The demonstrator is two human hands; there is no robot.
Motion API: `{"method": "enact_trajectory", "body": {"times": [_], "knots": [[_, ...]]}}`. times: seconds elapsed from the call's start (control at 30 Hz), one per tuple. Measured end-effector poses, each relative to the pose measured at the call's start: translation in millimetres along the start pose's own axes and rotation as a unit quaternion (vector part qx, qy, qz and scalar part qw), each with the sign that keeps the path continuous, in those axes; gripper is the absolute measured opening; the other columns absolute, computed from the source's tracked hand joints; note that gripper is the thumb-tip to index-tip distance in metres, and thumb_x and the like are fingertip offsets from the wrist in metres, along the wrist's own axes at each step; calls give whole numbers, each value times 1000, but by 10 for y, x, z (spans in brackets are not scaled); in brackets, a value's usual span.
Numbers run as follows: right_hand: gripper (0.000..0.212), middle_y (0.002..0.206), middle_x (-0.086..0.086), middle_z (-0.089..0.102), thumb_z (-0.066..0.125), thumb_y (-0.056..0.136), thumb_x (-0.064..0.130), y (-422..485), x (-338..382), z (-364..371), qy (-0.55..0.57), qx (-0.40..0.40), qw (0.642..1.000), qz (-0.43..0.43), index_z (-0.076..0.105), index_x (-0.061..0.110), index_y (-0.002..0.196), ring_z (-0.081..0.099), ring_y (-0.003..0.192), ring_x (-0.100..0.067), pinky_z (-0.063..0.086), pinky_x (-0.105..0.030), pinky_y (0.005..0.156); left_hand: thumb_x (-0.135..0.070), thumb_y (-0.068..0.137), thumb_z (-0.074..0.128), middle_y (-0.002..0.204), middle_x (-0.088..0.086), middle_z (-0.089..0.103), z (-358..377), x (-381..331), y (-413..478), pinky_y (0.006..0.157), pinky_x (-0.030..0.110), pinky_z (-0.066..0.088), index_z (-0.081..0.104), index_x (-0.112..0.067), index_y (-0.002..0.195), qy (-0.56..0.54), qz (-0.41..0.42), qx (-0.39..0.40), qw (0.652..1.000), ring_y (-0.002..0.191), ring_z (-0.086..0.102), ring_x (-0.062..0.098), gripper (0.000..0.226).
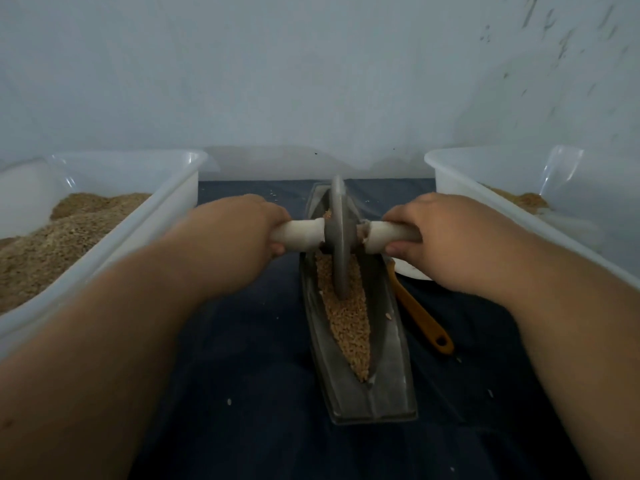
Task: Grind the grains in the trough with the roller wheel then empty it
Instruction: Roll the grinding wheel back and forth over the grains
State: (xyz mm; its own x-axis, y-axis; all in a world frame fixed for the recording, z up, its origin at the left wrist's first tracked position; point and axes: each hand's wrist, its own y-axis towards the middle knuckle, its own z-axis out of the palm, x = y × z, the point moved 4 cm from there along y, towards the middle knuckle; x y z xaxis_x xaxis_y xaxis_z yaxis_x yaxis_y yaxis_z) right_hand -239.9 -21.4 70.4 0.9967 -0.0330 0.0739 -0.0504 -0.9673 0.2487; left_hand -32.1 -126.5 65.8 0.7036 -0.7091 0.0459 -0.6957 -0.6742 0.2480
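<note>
Now grinding: left hand (242, 226), right hand (440, 233) clenched round handles (301, 233); wheel (341, 237) upright in trough (391, 368), far half, middle of cloth (242, 358). Grains (346, 317) near end look whole: next, roll back, pressing down.

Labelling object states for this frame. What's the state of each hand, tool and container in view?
left hand: grips the wheel's left handle.
right hand: grips the wheel's right handle.
roller wheel: upright, rim down in the grains.
trough: flat on the dark cloth, not emptied.
grains: lying along the groove.
left bin: heaped with brown grain.
right bin: a little brown grain visible.
orange-handled tool: lying beside the trough, untouched.
</note>
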Motion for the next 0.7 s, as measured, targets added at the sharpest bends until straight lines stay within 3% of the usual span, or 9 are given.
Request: {"method": "enact_trajectory", "body": {"times": [0.07, 0.17, 0.33, 0.5, 0.6, 0.7], "knots": [[25, 91, 14, 61, 54, 88, 55, -94, 9, -98, -3, 64, 998, -19, 60, 44, 109, 56, 81, -4, 45, -27, 68, -46, 85, 61, 101, -14, 58, -112, -25, -94, 82, 35, 47, 57, -43, 114, 24, 25, 43, 998, 93, 56, 11, 29], [42, 84, 15, 63, 38, 72, 72, -241, 49, -261, -4, 145, 989, -34, 58, 47, 99, 57, 74, 0, 46, -22, 64, -57, 80, 59, 97, -18, 57, -266, -114, -239, 74, 26, 42, 55, -48, 112, 67, 56, 102, 991, 90, 54, 3, 33], [48, 91, 18, 62, 34, 69, 73, -273, 113, -336, -6, 141, 989, -53, 56, 49, 104, 54, 84, 3, 34, -16, 59, -60, 77, 62, 95, -19, 58, -318, -149, -330, 74, 23, 39, 55, -48, 110, 77, 55, 167, 981, 92, 54, 1, 35], [25, 87, 15, 61, 57, 86, 53, -94, 43, -119, 38, 86, 995, -25, 62, 46, 109, 53, 78, -1, 38, -23, 62, -44, 88, 60, 87, -11, 61, -138, -97, -145, 71, 29, 43, 57, -39, 99, 51, 47, 103, 992, 85, 57, 9, 13], [29, 96, 10, 64, 64, 89, 40, 57, -27, 40, 43, 29, 999, 10, 62, 43, 118, 58, 91, -13, 46, -33, 75, -36, 92, 57, 95, -7, 62, 0, -55, 5, 75, 35, 48, 55, -36, 105, 36, 9, 38, 999, 86, 58, 15, 13], [47, 117, -1, 60, 65, 89, 41, 130, -56, 159, 12, -39, 999, 21, 55, 35, 135, 55, 110, -24, 44, -39, 91, -29, 94, 54, 100, -2, 59, 89, -26, 79, 75, 38, 48, 54, -31, 109, 3, -19, -3, 1000, 88, 57, 20, 15]]}}
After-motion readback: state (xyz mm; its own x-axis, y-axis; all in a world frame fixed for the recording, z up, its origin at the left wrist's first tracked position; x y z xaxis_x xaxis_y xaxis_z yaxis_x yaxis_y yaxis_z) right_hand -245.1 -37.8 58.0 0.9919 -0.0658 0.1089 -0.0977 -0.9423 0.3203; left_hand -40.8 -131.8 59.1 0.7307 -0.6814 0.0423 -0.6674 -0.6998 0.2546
